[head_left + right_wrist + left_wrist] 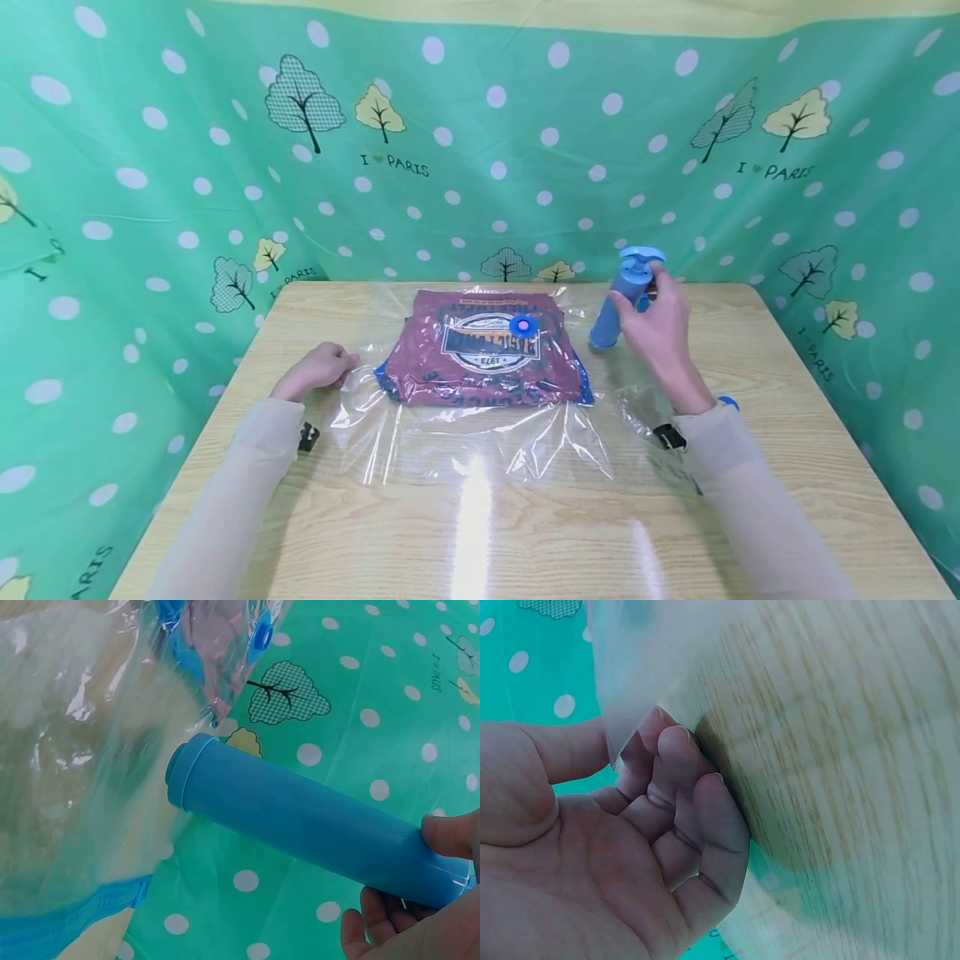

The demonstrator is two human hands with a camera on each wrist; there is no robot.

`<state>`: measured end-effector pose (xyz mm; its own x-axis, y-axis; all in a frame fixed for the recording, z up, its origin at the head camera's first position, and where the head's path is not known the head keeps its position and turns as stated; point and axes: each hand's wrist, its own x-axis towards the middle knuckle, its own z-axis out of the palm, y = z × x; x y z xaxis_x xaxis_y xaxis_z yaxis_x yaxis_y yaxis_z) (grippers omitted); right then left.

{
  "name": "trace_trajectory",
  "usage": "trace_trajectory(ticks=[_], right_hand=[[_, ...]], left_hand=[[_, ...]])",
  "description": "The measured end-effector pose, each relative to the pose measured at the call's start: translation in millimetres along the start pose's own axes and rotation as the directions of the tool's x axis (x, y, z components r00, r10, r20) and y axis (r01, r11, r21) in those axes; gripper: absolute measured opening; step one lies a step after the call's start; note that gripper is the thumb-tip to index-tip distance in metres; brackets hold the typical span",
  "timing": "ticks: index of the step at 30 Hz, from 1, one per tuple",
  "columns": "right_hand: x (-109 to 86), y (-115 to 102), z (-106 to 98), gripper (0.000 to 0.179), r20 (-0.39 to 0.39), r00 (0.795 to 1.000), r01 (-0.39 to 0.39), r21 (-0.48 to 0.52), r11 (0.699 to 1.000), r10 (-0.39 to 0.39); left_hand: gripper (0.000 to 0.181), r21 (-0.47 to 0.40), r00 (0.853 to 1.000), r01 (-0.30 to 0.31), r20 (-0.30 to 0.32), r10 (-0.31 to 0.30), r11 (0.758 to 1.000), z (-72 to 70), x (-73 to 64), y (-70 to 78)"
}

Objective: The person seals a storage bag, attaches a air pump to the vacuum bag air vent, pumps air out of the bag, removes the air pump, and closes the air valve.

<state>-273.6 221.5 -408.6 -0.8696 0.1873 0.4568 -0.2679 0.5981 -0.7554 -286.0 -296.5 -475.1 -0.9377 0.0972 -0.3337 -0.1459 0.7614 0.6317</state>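
A clear plastic vacuum storage bag lies on the table with a folded maroon printed garment inside. Its round blue valve sits on top, right of the garment's centre. At the bag's left edge, my left hand has its fingers curled and pinches the film, seen close up in the left wrist view. To the right of the garment, my right hand grips a blue hand pump near its handle end. The pump tilts, its capped lower end pointing down beside the bag.
The bag's blue seal strip runs along its edge near the right wrist. A blue round piece shows partly behind the right sleeve. A green dotted curtain hangs behind and around the wooden table.
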Motion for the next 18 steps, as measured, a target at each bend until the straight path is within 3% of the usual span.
trace_trajectory(ticks=[18], right_hand=[[-2.5,12.7,-18.4,0.052,-0.032,0.999,0.003,-0.065,0.998,-0.005]], left_hand=[[0.037,-0.035,1.000,0.006,0.013,-0.006,0.999,0.4,-4.0,0.3]])
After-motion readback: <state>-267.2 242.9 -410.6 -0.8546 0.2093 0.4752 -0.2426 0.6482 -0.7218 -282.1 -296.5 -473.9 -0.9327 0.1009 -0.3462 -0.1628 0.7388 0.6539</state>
